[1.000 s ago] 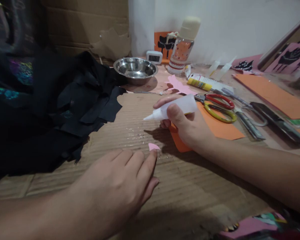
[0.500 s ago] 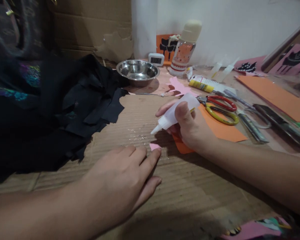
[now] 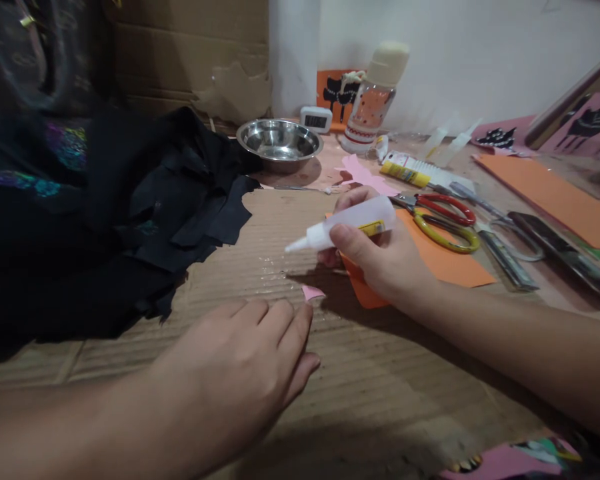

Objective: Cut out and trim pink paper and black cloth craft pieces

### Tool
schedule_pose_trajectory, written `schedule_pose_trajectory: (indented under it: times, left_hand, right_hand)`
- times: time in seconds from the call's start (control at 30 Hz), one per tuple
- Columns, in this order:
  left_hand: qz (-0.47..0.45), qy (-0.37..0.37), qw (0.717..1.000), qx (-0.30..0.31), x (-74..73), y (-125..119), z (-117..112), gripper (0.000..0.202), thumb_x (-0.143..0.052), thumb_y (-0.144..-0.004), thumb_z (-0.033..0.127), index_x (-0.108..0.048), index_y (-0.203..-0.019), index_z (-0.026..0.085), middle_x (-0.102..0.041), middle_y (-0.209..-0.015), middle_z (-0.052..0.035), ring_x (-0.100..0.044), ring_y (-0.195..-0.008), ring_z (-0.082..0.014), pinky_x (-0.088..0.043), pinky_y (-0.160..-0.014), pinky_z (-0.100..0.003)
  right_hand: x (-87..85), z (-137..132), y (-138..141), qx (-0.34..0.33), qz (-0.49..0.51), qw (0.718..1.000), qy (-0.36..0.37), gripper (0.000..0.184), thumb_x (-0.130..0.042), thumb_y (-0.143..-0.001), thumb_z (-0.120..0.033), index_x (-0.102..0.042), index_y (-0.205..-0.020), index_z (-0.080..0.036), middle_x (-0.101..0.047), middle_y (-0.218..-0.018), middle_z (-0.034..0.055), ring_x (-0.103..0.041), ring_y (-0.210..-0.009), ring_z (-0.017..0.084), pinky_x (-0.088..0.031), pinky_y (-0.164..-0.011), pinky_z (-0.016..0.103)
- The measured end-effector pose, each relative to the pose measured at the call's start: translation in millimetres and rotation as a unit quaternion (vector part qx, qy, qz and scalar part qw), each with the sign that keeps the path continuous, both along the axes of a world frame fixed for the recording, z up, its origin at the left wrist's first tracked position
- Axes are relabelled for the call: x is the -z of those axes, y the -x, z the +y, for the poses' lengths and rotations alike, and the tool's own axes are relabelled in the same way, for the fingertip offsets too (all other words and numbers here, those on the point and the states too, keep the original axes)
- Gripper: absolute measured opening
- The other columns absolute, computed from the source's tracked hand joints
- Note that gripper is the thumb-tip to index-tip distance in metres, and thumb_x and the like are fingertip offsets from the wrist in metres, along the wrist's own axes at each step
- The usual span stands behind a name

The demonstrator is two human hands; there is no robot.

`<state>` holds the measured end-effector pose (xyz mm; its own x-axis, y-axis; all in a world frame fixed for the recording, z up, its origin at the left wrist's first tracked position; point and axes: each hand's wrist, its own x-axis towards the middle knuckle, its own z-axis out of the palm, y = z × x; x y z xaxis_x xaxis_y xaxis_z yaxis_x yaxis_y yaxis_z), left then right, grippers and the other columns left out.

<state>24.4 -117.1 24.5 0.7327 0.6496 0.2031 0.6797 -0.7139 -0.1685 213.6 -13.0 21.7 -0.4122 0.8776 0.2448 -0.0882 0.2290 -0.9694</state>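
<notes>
In my right hand [image 3: 375,253] is a translucent glue bottle [image 3: 363,217] with a white nozzle cap and a yellow label. It lies nearly level, its tip pointing left above the cardboard sheet [image 3: 260,227]. My left hand [image 3: 250,353] rests palm down on the cardboard with its fingers stretched out and nothing held. A small pink paper piece [image 3: 312,293] lies just beyond the left index fingertip; whether they touch I cannot tell. Shiny clear smears mark the cardboard near it. Orange paper [image 3: 445,260] lies under and behind my right hand.
Black fabric [image 3: 115,260] covers the left side. Behind the cardboard stand a steel bowl [image 3: 280,148], a small digital clock [image 3: 316,119] and a clear bottle [image 3: 370,107]. To the right lie red-and-yellow-handled scissors [image 3: 447,222], a yellow tube [image 3: 405,172] and a black-handled tool [image 3: 565,250].
My right hand has tipped the glue bottle flatter, and its nozzle has swung up and left, away from the pink piece. My left index finger has drawn back from the piece.
</notes>
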Motion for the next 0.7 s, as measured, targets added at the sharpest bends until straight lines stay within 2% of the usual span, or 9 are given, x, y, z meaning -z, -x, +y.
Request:
schedule_pose_trajectory:
  times: [0.13,0.33,0.7]
  left_hand:
    - [0.001,-0.001,1.000,0.000,1.2,-0.1,0.9,0.042,-0.044,-0.102,0.031,-0.066,-0.125,0.003,-0.074,-0.086,-0.0119,-0.070,-0.068,-0.0280,-0.057,-0.055,-0.043]
    - [0.012,-0.020,1.000,0.006,1.2,1.3,-1.8,0.042,-0.047,-0.100,0.030,-0.065,-0.125,0.001,-0.072,-0.085,-0.0129,-0.069,-0.067,-0.0279,-0.056,-0.054,-0.042]
    - [0.000,-0.003,1.000,-0.012,2.4,-1.7,1.6,0.045,-0.057,-0.096,0.036,-0.067,-0.124,0.004,-0.073,-0.081,-0.0086,-0.069,-0.065,-0.0260,-0.057,-0.054,-0.040]
  right_hand:
    - [-1.7,-2.3,-4.3,0.017,-0.058,0.998,-0.026,0.040,-0.073,-0.086,-0.056,-0.047,-0.081,-0.026,-0.051,-0.065,-0.0059,-0.050,-0.056,0.013,-0.042,-0.051,0.025]
    - [-4.3,-3.6,-4.9,0.011,-0.086,0.992,-0.086,0.047,-0.056,-0.095,-0.063,-0.061,-0.072,-0.022,-0.059,-0.064,-0.0015,-0.056,-0.059,0.014,-0.046,-0.054,0.026]
    - [-5.9,-12.6,-0.6,0.029,-0.130,0.991,-0.023,0.052,-0.063,-0.086,-0.071,-0.057,-0.066,-0.023,-0.060,-0.060,-0.0012,-0.058,-0.055,0.014,-0.047,-0.049,0.027]
